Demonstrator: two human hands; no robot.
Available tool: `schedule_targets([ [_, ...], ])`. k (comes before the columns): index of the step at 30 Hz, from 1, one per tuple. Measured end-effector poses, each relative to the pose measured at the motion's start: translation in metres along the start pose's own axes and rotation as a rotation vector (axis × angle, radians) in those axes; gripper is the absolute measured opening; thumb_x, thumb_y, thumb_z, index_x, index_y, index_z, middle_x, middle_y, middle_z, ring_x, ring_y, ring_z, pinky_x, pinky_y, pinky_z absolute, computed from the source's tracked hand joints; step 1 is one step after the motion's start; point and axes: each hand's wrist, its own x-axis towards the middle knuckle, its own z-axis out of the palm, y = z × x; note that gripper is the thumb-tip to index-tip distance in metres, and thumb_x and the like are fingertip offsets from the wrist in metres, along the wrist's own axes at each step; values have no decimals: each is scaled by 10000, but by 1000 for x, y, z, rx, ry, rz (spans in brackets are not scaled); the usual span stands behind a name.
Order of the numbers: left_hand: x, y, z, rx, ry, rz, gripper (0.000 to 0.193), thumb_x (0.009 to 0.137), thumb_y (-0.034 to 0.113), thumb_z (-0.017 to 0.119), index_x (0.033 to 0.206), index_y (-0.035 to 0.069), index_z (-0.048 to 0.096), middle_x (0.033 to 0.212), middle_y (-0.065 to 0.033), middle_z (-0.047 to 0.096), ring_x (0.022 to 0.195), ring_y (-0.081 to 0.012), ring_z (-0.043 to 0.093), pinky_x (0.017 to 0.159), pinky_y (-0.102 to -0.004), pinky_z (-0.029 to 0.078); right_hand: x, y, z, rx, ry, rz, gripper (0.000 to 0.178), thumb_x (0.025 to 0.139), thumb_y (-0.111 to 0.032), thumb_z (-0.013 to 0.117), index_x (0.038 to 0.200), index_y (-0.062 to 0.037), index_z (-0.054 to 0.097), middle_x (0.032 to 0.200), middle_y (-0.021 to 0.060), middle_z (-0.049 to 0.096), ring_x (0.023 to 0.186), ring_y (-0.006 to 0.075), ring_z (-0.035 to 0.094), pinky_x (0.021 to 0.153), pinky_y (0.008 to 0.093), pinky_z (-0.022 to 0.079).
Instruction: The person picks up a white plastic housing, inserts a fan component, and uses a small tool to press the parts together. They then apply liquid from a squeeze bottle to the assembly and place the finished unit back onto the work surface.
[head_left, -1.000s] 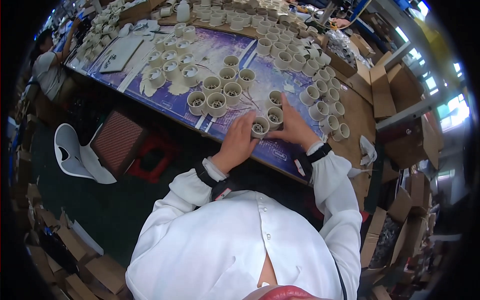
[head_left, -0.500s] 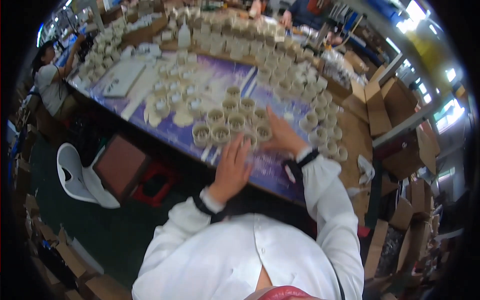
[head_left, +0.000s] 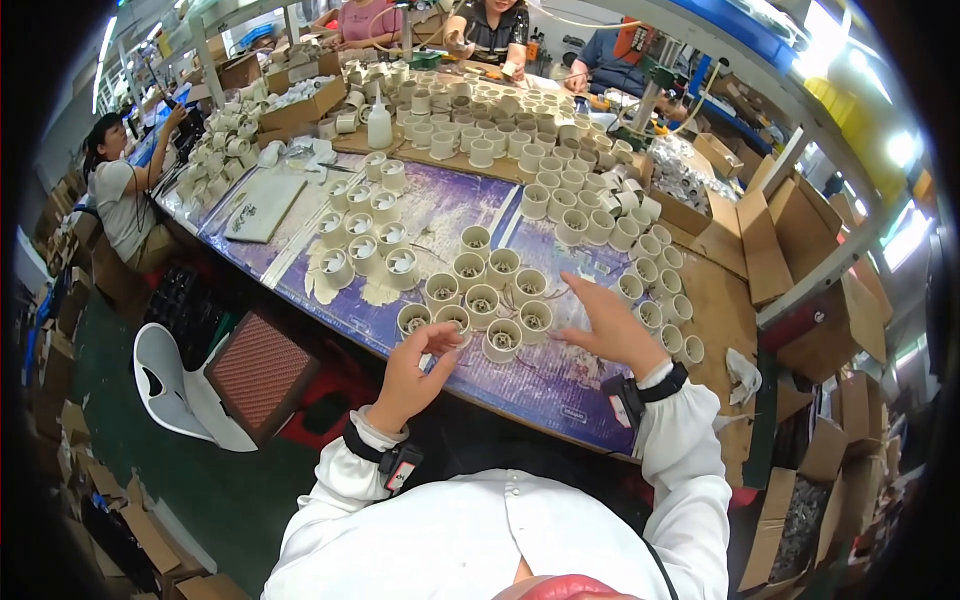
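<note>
A cluster of cream round cups (head_left: pixel 482 301) with small metal parts and wires inside stands upright on the purple mat (head_left: pixel 540 390). At the cluster's near left edge is my left hand (head_left: pixel 412 372), fingers curved and apart, partly in front of the closest cup; whether it touches that cup I cannot tell. My right hand (head_left: pixel 612 325) hovers to the right of the cluster, thumb and fingers spread, nothing between them. Thin wires stick out from the cups toward it. Farther left stands another group of cups (head_left: pixel 363 247) with white finned pieces inside.
Many more cream cups (head_left: pixel 575 222) fill the back and right of the table. A white squeeze bottle (head_left: pixel 379 125) and a pale board (head_left: pixel 265 207) stand at the far left. Cardboard boxes (head_left: pixel 770 235) line the right side. Co-workers sit across the table; a white chair (head_left: pixel 165 385) is left.
My hands have drawn apart and away from the cup cluster, the left one toward the left and the right one to the right. The view has tilted up, showing more of the far side.
</note>
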Motion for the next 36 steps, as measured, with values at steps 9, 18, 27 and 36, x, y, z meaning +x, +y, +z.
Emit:
schedule_targets([
  [9,61,55,-13,-264,-131,55,310,956,67,574,1254,12,512,1095,-86,632,998,-164,609,897,-301,495,-70,-60,12,165,168,-21,668,796,-172,763,1366,-11,452,1291,194,554,1154,336,565,974,392,446],
  [18,326,19,5,-1254,309,-396,610,1026,376,395,1411,-71,239,1413,-241,362,1292,-369,397,1105,-438,345,-198,-41,48,335,420,408,422,823,-53,709,1216,-3,566,1071,144,644,937,242,641,854,335,489],
  [27,507,-258,-62,-1671,364,-234,764,960,549,383,1497,38,197,1534,-160,271,1406,-348,281,1142,-470,276,-228,-14,90,187,798,392,155,874,19,604,1028,27,614,857,130,634,750,203,622,689,291,499],
  [36,468,-110,20,-1393,911,-381,850,860,761,408,1410,114,433,1366,-79,483,1307,-294,408,1053,-480,387,-237,-1,100,132,741,429,144,795,7,680,931,-22,641,771,136,640,643,290,592,586,355,454],
])
